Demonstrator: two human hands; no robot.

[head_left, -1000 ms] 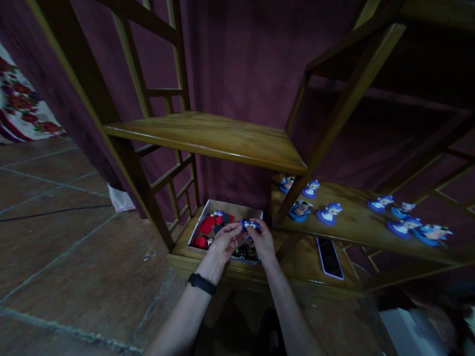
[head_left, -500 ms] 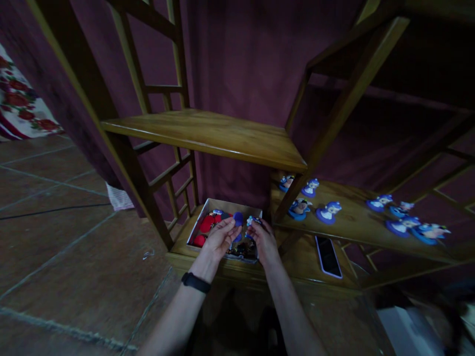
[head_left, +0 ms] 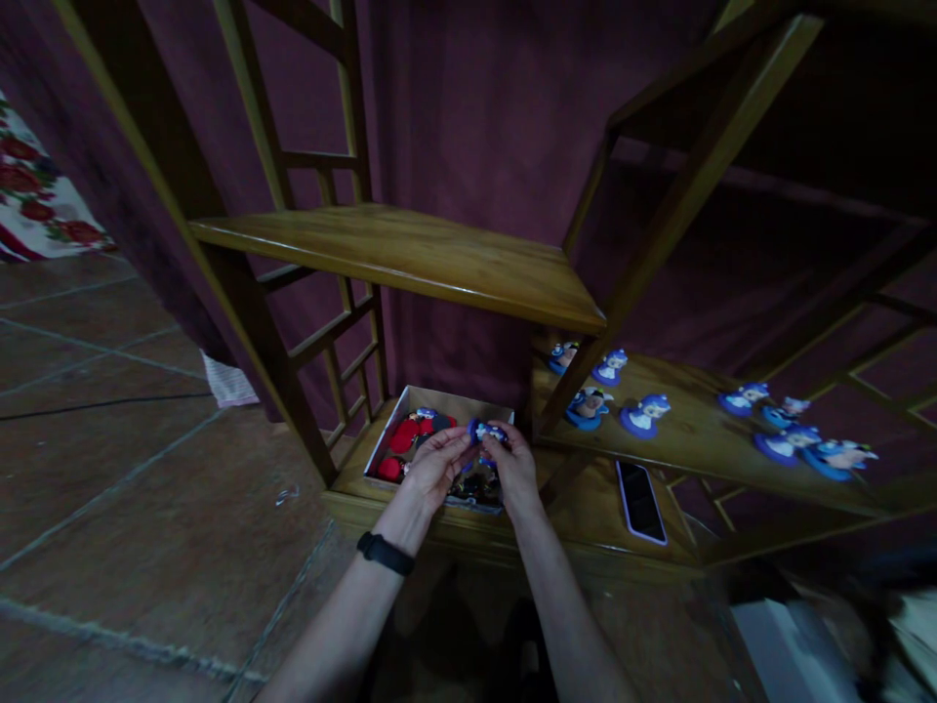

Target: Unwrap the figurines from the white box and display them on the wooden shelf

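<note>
Above an open cardboard box [head_left: 395,402], my two hands meet. Between the fingertips of my left hand [head_left: 440,463] is a round purple base [head_left: 472,430], held on edge. My right hand [head_left: 513,463] is closed on a small blue-and-white figurine [head_left: 492,433], whose end is against the base; whether the two are joined I cannot tell. In the box lie red discs [head_left: 402,436], other small figures and dark pieces [head_left: 477,486], partly covered by my hands.
Several figurines on blue or purple bases, one of them a white-bodied figurine [head_left: 645,415], stand on the right shelf [head_left: 695,430]. A phone [head_left: 641,501] lies on the lower board. A wooden shelf [head_left: 410,256] overhangs the box, and a slanted post [head_left: 659,234] rises to the right.
The base and the figurine were apart; now they touch. My right hand has come left toward my left hand, and the base has turned on edge. The view has shifted slightly.
</note>
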